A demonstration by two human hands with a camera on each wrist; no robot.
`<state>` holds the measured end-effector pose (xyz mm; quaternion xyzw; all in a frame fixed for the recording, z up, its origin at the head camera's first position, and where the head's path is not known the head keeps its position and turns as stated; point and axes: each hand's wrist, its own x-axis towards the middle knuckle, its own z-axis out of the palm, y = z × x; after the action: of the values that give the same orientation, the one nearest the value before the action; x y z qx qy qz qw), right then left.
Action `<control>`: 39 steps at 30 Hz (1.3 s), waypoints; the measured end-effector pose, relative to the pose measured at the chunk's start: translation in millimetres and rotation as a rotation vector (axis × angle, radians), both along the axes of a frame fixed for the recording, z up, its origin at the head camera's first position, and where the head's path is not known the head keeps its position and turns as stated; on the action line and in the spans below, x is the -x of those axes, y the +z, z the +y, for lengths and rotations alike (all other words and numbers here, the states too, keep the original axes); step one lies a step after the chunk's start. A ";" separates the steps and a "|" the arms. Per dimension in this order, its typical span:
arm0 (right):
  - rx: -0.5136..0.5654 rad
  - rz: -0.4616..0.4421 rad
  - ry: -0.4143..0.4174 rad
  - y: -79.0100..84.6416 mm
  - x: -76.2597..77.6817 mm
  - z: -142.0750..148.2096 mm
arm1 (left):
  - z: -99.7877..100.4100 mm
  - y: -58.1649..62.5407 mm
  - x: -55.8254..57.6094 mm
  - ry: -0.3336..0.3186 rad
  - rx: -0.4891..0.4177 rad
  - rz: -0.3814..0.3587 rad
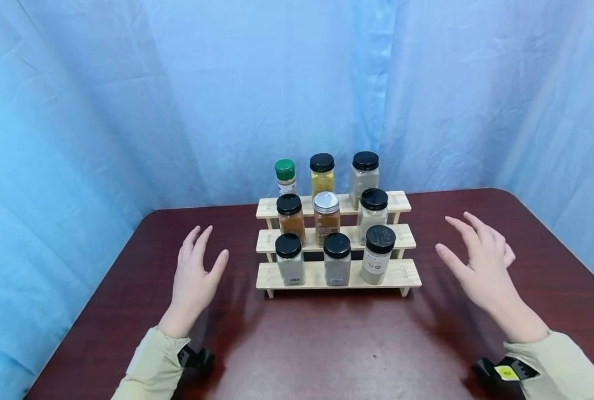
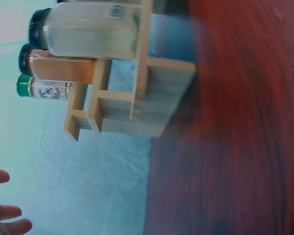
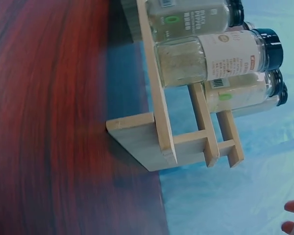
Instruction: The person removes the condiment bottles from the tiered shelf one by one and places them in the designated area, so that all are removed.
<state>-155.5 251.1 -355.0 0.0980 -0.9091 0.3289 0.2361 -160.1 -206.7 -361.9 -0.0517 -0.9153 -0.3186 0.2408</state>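
My left hand (image 1: 195, 283) hovers left of a three-tier wooden spice rack (image 1: 309, 274), fingers spread and holding nothing. On the other side, my right hand (image 1: 484, 269) is raised to the right of the rack, its fingers loosely bent and empty. Spice jars stand upright on every tier. The front step has two black-capped jars and a labelled shaker jar (image 1: 375, 261). In the middle row are an orange-brown jar (image 1: 291, 222), a silver-lidded jar (image 1: 326, 219) and a pale jar (image 1: 373, 216). At the back stand a green-capped bottle (image 1: 285, 176), a yellow jar (image 1: 322, 179) and a grey jar (image 1: 364, 178).
The rack stands toward the back of a dark red wooden table (image 1: 327, 344). Light blue curtains (image 1: 257, 94) hang behind the table and along both sides. A black wrist camera (image 1: 195, 358) is strapped at the left sleeve, another (image 1: 504, 371) at the right.
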 end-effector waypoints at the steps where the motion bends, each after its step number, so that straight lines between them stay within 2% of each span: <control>1: 0.024 0.001 0.006 0.3 0.4 -0.6 | 0.0 1.2 1.1 -0.013 -0.056 -0.023; 8: 0.156 -0.089 0.019 0.7 1.5 -1.7 | 4.6 8.2 12.3 -0.109 -0.521 -0.214; 11: 0.217 -0.093 0.047 -1.2 2.4 -3.7 | 11.6 10.6 19.6 -0.132 -0.716 -0.277; 15: 0.310 -0.083 0.128 -4.0 4.5 -8.5 | 21.9 9.1 30.2 -0.125 -0.897 -0.335; 23: 0.380 -0.036 0.257 -1.7 6.8 -24.7 | 39.0 -3.0 51.4 -0.120 -1.068 -0.422; 29: 0.395 -0.010 0.330 0.8 7.3 -36.1 | 48.2 -11.3 61.0 -0.106 -1.154 -0.459; 33: 0.376 0.008 0.345 2.4 6.1 -43.8 | 54.5 -17.4 64.0 -0.091 -1.182 -0.480; 39: 0.366 0.059 0.384 1.7 6.9 -55.7 | 60.7 -27.8 65.1 -0.097 -1.171 -0.493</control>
<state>-162.4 195.5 -353.3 0.2340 -0.7919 0.5237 0.2095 -225.2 -146.0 -389.7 0.1219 -0.6147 -0.7793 -0.0030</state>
